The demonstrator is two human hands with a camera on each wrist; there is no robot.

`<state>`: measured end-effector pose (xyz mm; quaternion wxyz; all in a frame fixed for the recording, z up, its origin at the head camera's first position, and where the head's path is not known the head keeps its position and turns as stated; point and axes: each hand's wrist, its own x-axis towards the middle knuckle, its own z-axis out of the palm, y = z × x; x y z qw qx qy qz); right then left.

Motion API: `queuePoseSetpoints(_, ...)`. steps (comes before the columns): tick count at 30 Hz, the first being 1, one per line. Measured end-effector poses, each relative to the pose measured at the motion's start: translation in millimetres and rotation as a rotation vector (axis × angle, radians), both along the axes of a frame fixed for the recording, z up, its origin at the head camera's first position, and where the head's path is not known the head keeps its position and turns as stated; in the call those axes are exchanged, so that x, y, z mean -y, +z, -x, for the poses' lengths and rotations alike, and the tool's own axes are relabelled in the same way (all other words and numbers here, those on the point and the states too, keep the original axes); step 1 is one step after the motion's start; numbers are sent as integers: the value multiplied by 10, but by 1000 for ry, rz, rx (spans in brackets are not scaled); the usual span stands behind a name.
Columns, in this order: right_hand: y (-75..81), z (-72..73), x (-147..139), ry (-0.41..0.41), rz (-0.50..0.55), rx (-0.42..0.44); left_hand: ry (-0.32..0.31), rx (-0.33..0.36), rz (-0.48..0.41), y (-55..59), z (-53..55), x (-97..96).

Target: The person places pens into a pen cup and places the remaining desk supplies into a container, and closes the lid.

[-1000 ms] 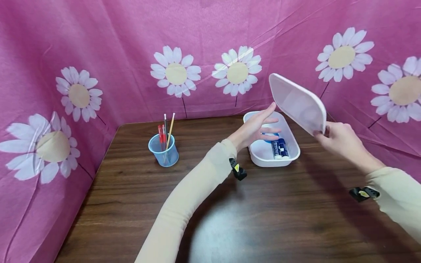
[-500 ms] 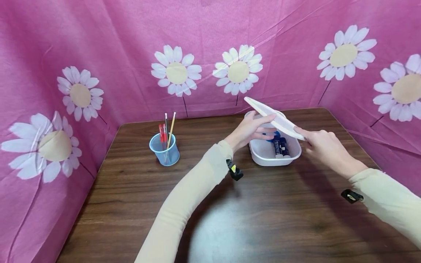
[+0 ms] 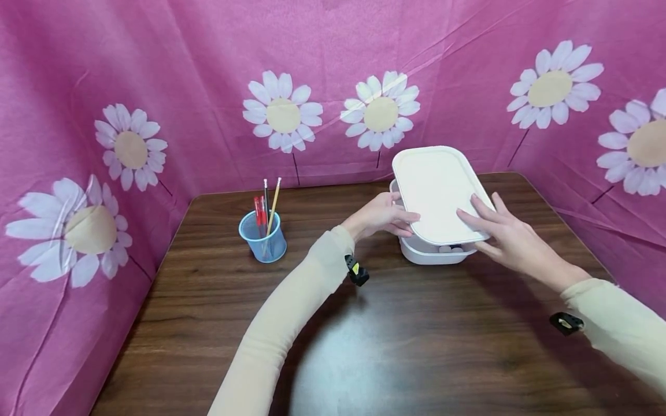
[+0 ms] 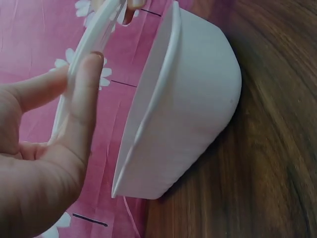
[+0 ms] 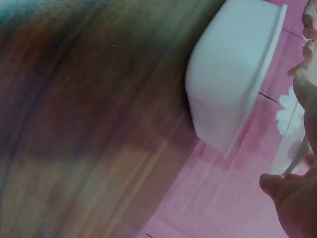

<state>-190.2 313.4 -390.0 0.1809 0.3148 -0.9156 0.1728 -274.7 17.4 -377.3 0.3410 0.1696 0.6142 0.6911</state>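
A white plastic lid point(image 3: 437, 188) hovers slightly tilted over a white rectangular tub point(image 3: 433, 257) at the back right of the table. My left hand point(image 3: 378, 216) pinches the lid's left edge between thumb and fingers. At the right edge, my right hand point(image 3: 507, 237) holds the lid with its fingers on top and the thumb below. The left wrist view shows a gap between the lid point(image 4: 81, 49) and the tub's rim point(image 4: 166, 69). Pale ends of small tubes point(image 3: 447, 249) peek out under the lid's front edge; the rest of the tub's contents is hidden.
A light blue mesh pen cup point(image 3: 264, 245) with red pens point(image 3: 259, 211) and pencils point(image 3: 273, 202) stands at the left back of the wooden table point(image 3: 416, 346). A pink cloth point(image 3: 208, 86) with daisies hangs behind and at both sides.
The right hand has brought the lid down and left from upright to nearly flat above the tub. My left hand, spread over the tub earlier, now grips the lid's left edge.
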Motion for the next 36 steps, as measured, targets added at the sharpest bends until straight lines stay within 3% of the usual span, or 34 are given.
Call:
queuePoseSetpoints(6,-115,-22,-11,9,-6,85,12,-100,144,-27,-18,23)
queuePoseSetpoints(14,-262,62,-64,9,56,258,83,-381,534,-121,-75,2)
queuePoseSetpoints(19,-320,78,-46,24,62,315,96,-455,655,-225,-76,-29)
queuePoseSetpoints(23,-297,85,-32,13,51,332,98,-462,662,-287,-86,-30)
queuePoseSetpoints(31,-240,112,-58,37,-39,325,122,-319,537,-362,-137,-63)
queuePoseSetpoints(36,-244,133,-71,44,-54,323,131,-291,511,-383,-143,-62)
